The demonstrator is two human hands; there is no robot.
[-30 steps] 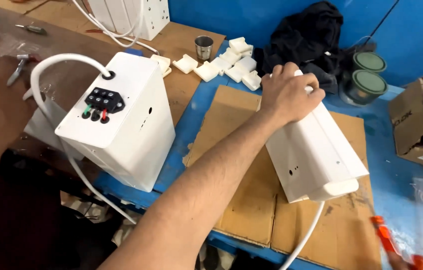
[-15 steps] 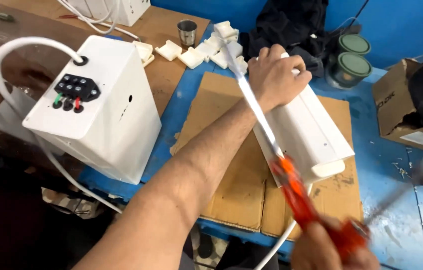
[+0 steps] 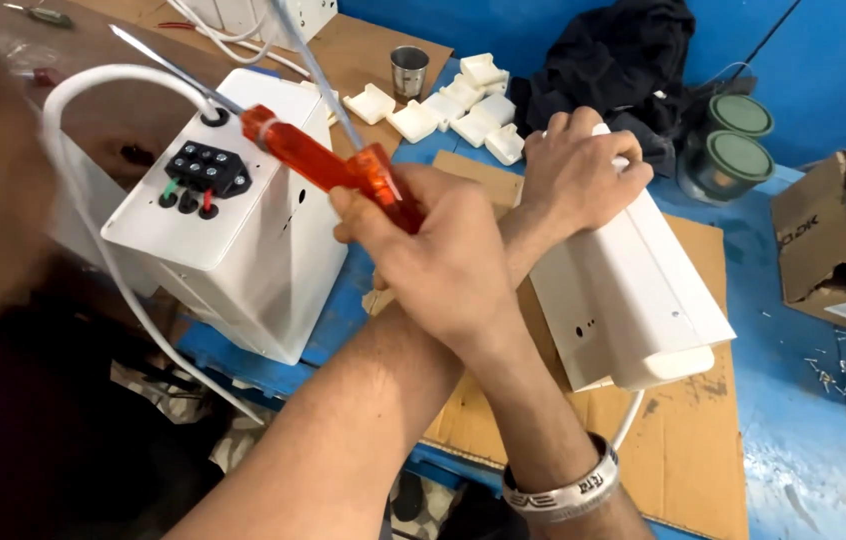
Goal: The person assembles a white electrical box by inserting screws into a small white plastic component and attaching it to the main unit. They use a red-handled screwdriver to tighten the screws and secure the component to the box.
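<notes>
While the left hand (image 3: 578, 180) clamps one white housing (image 3: 643, 290) on cardboard mid-worktop, the right hand (image 3: 443, 255) grips two orange-handled screwdrivers (image 3: 318, 160), tips blurred; one white box (image 3: 233, 230) overhangs the worktop's near edge.

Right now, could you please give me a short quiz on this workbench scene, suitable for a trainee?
1. True or false: the right hand grips an orange-handled screwdriver.
2. The left hand holds: A) a hammer, B) the long white cover, C) a kettle.
3. Fill in: the table top is painted ____.

Key: 1 true; 2 B; 3 blue.
</notes>
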